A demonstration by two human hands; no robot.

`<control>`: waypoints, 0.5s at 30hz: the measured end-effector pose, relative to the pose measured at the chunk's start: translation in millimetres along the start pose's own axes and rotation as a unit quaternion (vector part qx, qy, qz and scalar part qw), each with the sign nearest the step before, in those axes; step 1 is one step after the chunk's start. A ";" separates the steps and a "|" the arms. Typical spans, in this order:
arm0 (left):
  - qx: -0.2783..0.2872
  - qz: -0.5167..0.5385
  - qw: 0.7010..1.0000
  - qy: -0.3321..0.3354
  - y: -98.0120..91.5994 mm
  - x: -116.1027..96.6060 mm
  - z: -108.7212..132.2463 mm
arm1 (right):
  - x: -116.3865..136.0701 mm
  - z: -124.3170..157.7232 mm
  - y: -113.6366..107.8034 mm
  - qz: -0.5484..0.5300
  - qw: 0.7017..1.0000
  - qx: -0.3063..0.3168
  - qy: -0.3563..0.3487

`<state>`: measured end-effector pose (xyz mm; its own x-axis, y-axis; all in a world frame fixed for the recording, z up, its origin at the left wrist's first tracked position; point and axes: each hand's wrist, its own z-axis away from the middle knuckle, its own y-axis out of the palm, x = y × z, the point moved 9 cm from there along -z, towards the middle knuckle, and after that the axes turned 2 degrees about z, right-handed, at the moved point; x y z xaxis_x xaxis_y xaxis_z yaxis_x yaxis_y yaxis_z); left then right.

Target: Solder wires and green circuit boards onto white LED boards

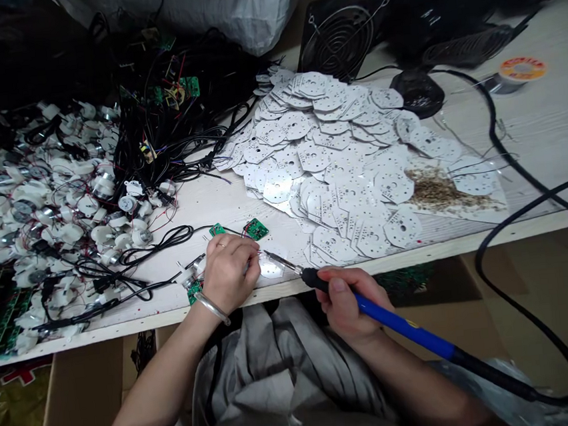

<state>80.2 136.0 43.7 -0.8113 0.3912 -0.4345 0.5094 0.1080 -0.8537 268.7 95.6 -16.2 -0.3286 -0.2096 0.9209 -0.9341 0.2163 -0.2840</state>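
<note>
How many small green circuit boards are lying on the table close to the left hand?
3. Beyond the left hand, the first board and the second board lie side by side; the third board peeks out beside the wrist. The hand may hide more.

soldering iron (374,315): glossy blue plastic handle, bare metal tip | table (547,127): matt pale wood grain | round boards (338,147): smooth white | bracelet (213,308): shiny metal

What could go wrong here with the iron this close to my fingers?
The iron in the right hand has its tip right beside the left hand at a disc; a slip may burn fingers. Its cable loops off the table edge; a snag might jerk the iron.
</note>
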 end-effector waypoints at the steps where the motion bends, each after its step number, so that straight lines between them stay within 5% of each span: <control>1: -0.001 0.000 1.000 0.002 -0.2 -0.4 0.0 | -1.3 0.5 -0.8 -0.004 1.000 -0.006 0.000; 15: 0.016 0.019 1.000 -0.014 -0.8 1.4 0.2 | -0.1 -2.8 -0.5 -0.015 1.000 -0.015 0.018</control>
<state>78.6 136.3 43.7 -0.7993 0.3680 -0.4751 0.5316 0.0644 -0.8445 269.7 98.3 -15.4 -0.2942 -0.1831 0.9380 -0.9390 0.2384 -0.2480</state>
